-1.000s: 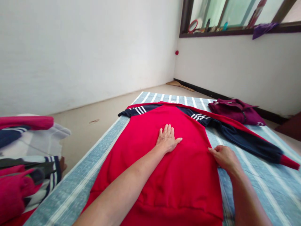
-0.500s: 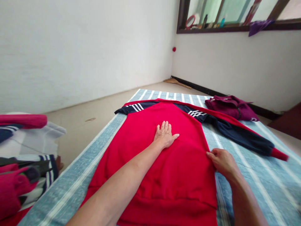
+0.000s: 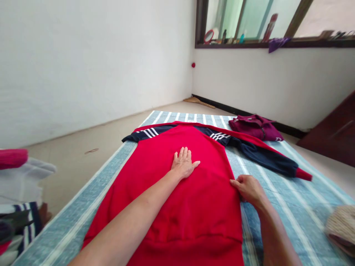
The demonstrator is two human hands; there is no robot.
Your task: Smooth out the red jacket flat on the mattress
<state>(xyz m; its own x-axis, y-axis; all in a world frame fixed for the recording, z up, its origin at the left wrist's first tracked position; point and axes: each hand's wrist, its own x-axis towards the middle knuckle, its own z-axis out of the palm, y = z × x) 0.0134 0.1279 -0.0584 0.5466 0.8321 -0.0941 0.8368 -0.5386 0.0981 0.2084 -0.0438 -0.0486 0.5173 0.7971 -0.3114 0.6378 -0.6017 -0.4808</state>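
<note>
A red sweatshirt [image 3: 177,207] with navy, white-striped sleeves lies flat on a blue and white striped mat [image 3: 280,199]. My left hand [image 3: 183,163] rests open and flat on the middle of its red body, fingers stretched forward. My right hand [image 3: 248,187] is closed on the sweatshirt's right side edge, pinching the fabric at the seam. The right navy sleeve [image 3: 266,157] stretches out across the mat with its red cuff at the end. The left sleeve [image 3: 144,133] is short in view, near the mat's left edge.
A folded maroon garment [image 3: 256,126] sits at the far right of the mat. A pile of clothes [image 3: 16,207] lies at the left. A beige woven thing [image 3: 342,227] shows at the lower right. White walls, a window sill with small items and a dark door stand beyond.
The view has swung to the right, so everything sits further left in frame. Both hands keep their hold on the sweatshirt; the right hand's pinch on the side edge looks unchanged.
</note>
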